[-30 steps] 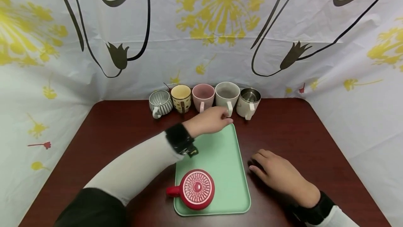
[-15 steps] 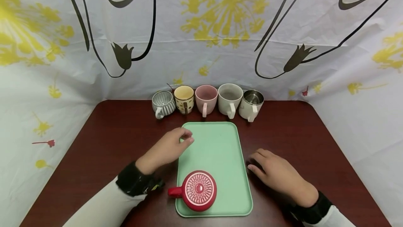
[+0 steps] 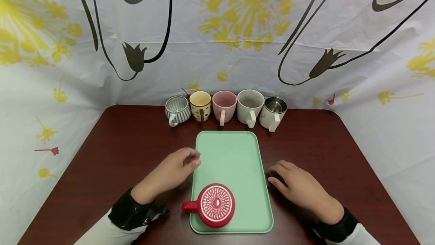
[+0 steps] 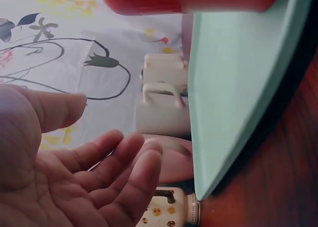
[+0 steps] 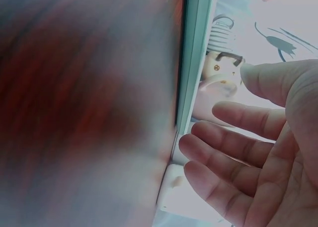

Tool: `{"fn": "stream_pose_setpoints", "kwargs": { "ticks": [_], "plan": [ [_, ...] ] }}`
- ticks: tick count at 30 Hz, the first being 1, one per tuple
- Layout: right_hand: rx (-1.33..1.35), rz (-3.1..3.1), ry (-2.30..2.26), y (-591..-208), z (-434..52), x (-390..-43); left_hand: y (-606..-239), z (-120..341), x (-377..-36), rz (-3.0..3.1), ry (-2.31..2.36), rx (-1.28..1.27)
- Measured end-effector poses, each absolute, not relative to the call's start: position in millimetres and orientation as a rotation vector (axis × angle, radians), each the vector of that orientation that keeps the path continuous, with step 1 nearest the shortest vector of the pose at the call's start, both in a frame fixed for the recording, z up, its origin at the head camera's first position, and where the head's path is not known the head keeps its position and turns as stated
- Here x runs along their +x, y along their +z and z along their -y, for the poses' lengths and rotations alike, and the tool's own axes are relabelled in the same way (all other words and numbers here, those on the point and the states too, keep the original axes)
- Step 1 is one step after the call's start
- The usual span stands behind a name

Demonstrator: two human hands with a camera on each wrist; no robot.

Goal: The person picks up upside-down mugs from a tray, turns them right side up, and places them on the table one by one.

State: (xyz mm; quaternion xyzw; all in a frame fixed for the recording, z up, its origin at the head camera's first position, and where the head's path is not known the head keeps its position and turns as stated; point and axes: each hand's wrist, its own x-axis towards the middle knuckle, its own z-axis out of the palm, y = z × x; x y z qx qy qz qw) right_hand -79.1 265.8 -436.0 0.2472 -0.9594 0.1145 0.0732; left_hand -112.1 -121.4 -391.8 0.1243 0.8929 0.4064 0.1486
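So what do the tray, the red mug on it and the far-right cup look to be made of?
The tray: probably plastic or silicone, matte mint green, with soft rounded corners and no glare. The red mug: likely glazed ceramic, glossy, with a white radial pattern on the face turned up. The far-right cup: cream outside, with what looks like a shiny steel inside that reflects light; the outer material is unclear.

Head view: bright, even, soft light, faint shadows, edges bowed by the wide lens. Right wrist view: dark red-brown wooden tabletop (image 5: 74, 103) heavily blurred; upper right overexposed.
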Motion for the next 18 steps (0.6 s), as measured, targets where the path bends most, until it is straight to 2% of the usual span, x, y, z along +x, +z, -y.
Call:
{"fn": "stream_pose_setpoints", "kwargs": {
  "ticks": [5, 12, 18],
  "plan": [
    [0.749, 2.890, 0.342, -436.9, -267.3, -79.4, -385.6, 124.7, -106.4, -2.483, 1.134, 0.455],
    [0.736, 2.904, 0.347, -436.7, -267.1, -78.5, -377.2, 131.8, -98.9, -2.390, 0.940, 0.763],
    [0.730, 2.917, 0.342, -436.5, -268.1, -78.3, -374.7, 135.4, -93.9, -2.311, 0.848, 0.851]
  ]
}}
